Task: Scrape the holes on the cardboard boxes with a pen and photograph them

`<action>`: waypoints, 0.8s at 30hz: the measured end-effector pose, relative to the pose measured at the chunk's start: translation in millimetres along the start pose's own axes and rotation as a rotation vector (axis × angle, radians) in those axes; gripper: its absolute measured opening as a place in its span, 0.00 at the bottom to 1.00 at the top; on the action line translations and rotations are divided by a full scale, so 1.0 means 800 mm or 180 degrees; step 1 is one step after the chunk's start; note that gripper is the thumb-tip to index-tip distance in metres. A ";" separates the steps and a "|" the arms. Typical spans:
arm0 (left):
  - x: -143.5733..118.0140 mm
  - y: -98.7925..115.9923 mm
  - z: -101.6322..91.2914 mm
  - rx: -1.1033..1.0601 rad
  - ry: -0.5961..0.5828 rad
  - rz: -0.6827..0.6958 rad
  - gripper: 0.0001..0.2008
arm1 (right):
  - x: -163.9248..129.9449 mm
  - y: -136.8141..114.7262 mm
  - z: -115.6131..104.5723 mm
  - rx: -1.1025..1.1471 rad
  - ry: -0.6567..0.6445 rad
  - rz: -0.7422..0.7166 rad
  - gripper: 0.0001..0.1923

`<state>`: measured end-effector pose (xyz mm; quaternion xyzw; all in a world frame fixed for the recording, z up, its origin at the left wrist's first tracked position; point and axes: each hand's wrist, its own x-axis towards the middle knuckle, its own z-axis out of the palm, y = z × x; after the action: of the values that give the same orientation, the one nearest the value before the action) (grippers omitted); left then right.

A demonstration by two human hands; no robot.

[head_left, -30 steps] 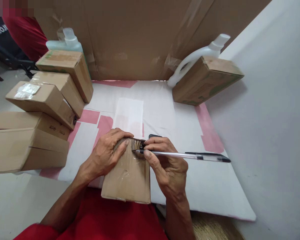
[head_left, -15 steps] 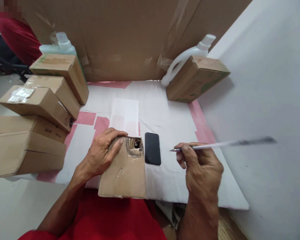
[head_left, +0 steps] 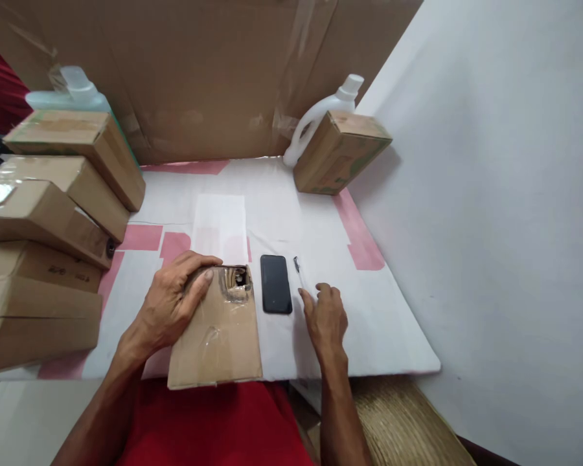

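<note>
My left hand (head_left: pixel 177 301) is closed on the upper left edge of a cardboard box (head_left: pixel 216 349) at the table's front edge. The box's top right corner has a ragged hole with a dark inside. A black phone (head_left: pixel 276 285) lies face up just right of the box. Beyond my right hand (head_left: pixel 326 317), a slim pen (head_left: pixel 297 265) with a pale barrel lies on the white cloth to the right of the phone. The right thumb and fingers are apart, close to the pen's near end; whether the thumb touches it I cannot tell.
Several cardboard boxes (head_left: pixel 48 285) line the left side, with a pale green bottle (head_left: pixel 80 94) behind them. At the back right stand another box (head_left: pixel 342 155) and a white handled jug (head_left: pixel 315 120). A cardboard panel (head_left: pixel 199 77) closes the back; a white wall (head_left: pixel 490 226) borders the right.
The pen, held in my right hand earlier, now lies beside the phone. My right hand has moved left and its fingers have opened. My left hand stays on the box; the view has shifted right.
</note>
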<state>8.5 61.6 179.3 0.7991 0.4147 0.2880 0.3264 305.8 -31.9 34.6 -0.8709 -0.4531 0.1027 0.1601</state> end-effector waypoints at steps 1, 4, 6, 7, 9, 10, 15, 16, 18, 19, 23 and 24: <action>0.000 0.000 0.000 -0.0003 0.0004 0.0000 0.13 | -0.003 -0.012 0.000 -0.0028 -0.0057 -0.0084 0.20; 0.000 -0.001 0.001 -0.0011 0.0034 0.0002 0.13 | -0.011 -0.049 0.007 -0.0153 -0.0460 -0.0248 0.26; -0.001 -0.002 0.001 -0.0031 0.0045 0.0012 0.13 | -0.012 -0.067 0.014 -0.0191 -0.0572 -0.0113 0.29; -0.002 -0.003 0.001 -0.0043 0.0051 0.0014 0.13 | -0.010 -0.073 0.017 -0.0110 -0.0566 0.0034 0.31; -0.004 -0.004 0.001 -0.0061 0.0060 0.0008 0.14 | -0.005 -0.077 0.023 0.0419 -0.0539 0.0409 0.34; -0.004 -0.005 0.002 -0.0066 0.0068 0.0006 0.14 | -0.002 -0.076 0.025 0.0771 -0.0553 0.0564 0.34; -0.005 -0.005 0.001 -0.0116 0.0092 0.0016 0.15 | -0.001 -0.068 0.030 0.1981 -0.0920 0.0481 0.22; -0.005 -0.004 0.001 -0.0131 0.0092 0.0005 0.15 | -0.004 -0.069 0.027 0.2189 -0.0979 0.0423 0.22; -0.005 -0.004 0.000 -0.0167 0.0088 -0.0019 0.15 | -0.014 -0.072 0.015 0.2934 -0.1114 0.0489 0.24; -0.005 -0.004 0.000 -0.0183 0.0086 -0.0026 0.15 | -0.019 -0.075 0.004 0.3432 -0.1195 0.0596 0.25; -0.005 -0.004 0.001 -0.0187 0.0053 -0.0035 0.15 | -0.039 -0.094 -0.064 0.4946 -0.1369 0.0581 0.22; -0.005 -0.004 0.001 -0.0183 0.0052 -0.0037 0.15 | -0.043 -0.100 -0.084 0.5103 -0.1399 0.0385 0.20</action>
<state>5.8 59.6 175.6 0.7845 0.4136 0.3045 0.3475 247.0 -29.5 127.7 -0.4759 -0.2160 0.5703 0.6338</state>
